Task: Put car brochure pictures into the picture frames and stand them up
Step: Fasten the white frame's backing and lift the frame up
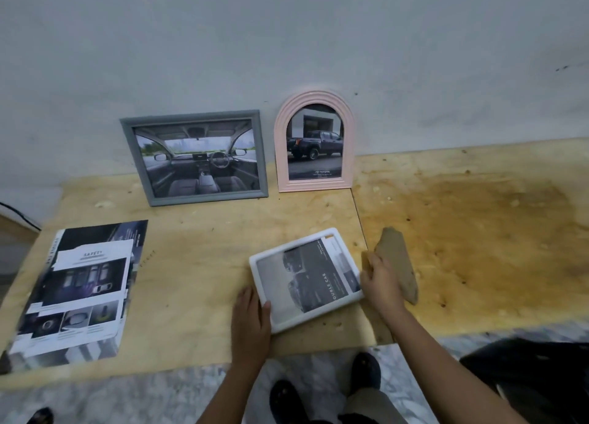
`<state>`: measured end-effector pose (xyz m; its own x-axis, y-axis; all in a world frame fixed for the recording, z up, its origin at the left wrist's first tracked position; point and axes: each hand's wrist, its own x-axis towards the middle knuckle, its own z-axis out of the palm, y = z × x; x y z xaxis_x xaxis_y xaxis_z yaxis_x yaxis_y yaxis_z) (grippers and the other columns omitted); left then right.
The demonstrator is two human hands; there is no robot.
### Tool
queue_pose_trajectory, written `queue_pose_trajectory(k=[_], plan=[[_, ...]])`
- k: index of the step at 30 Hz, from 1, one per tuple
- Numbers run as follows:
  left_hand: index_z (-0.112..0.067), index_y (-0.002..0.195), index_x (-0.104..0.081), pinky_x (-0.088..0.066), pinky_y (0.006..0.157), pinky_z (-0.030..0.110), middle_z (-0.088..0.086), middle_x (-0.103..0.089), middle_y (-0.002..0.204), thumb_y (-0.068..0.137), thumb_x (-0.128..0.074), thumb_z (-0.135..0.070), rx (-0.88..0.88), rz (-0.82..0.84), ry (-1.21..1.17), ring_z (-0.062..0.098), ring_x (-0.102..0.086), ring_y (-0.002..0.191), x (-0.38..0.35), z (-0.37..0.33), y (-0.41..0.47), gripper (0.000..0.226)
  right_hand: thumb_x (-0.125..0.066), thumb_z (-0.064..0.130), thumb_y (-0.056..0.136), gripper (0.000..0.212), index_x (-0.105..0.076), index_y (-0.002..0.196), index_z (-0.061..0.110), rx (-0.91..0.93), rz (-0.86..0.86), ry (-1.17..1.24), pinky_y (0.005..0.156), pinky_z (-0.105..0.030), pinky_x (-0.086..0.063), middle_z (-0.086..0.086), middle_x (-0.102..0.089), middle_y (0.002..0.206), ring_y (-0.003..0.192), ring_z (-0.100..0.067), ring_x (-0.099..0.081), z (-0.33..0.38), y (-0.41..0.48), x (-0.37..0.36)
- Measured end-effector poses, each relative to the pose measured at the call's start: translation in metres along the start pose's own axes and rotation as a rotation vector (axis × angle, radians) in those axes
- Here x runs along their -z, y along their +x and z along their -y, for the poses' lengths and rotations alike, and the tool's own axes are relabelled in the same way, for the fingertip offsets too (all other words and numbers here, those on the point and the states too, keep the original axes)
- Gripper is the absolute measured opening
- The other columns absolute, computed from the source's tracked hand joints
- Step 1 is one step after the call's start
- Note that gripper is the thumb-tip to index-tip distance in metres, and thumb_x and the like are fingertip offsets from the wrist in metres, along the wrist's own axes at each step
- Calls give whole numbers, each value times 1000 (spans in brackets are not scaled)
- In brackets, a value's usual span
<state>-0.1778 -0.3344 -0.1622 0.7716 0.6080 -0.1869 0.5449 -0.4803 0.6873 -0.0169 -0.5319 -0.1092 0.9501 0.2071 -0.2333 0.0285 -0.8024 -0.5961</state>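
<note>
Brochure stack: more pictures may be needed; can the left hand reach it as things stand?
Probably yes: only bare board lies between the left hand and the brochure stack, though that hand grips the white frame and must let go.

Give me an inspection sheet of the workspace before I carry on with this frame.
Surface: plywood, stained at right, small specks.
Job's things: grey frame and pink frame stand filled at the wall; white frame face up, picture in it, not yet stood; brochure pages at left.
Clutter: brown board right of the white frame.
Grippers: left hand grips the white frame's near corner, thumb on top; right hand holds its right edge.
Cables: one dark cable at the far left.
Surroundings: grey wall, marble floor, shoes.
</note>
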Motion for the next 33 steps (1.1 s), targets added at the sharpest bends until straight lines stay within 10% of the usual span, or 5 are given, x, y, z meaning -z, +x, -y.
queue_pose_trajectory(k=[4, 7, 16, 21, 33], plan=[[0, 136, -43, -22, 115, 36, 16, -41, 144, 92, -47, -38, 61, 59, -171, 29, -32, 136, -3, -5, -4, 59, -49, -2, 79, 7, -47, 82, 4, 15, 56, -23, 53, -33, -24, -13, -51, 81, 76, -29, -48, 5, -2, -18], [-16, 121, -54, -44, 97, 39, 6, -58, 123, 90, -54, -33, 118, 84, -416, 25, -53, 117, 9, -18, -3, 35, -56, 5, 82, 11, -53, 92, 2, -117, 49, 39, 59, -30, -33, -14, -57, 87, 82, -33, -55, 4, -1, -18], [-19, 126, -50, -57, 76, 37, 6, -63, 117, 92, -58, -24, 160, 207, -958, 24, -64, 100, 73, -70, 36, 36, -45, -20, 82, 33, -50, 110, -3, -431, 413, 1233, 54, -38, -58, -22, -70, 92, 71, -31, -71, 26, -1, 37], [-25, 121, -50, -55, 67, 24, 4, -65, 111, 92, -57, -18, -44, 256, -743, 14, -67, 91, 99, -103, 62, 30, -53, -19, 79, 36, -49, 99, 10, -238, 130, 1061, 84, -54, -53, -18, -63, 106, 97, -36, -63, 55, 8, 72], [-18, 94, -69, -43, 81, 8, -16, -65, 94, 81, -66, 2, -606, -53, -350, -9, -58, 89, 110, -132, 75, 24, -57, 0, 88, 26, -65, 107, 16, 56, -100, 659, 72, -16, -45, 1, -64, 108, 98, -9, -57, 38, -9, 105]])
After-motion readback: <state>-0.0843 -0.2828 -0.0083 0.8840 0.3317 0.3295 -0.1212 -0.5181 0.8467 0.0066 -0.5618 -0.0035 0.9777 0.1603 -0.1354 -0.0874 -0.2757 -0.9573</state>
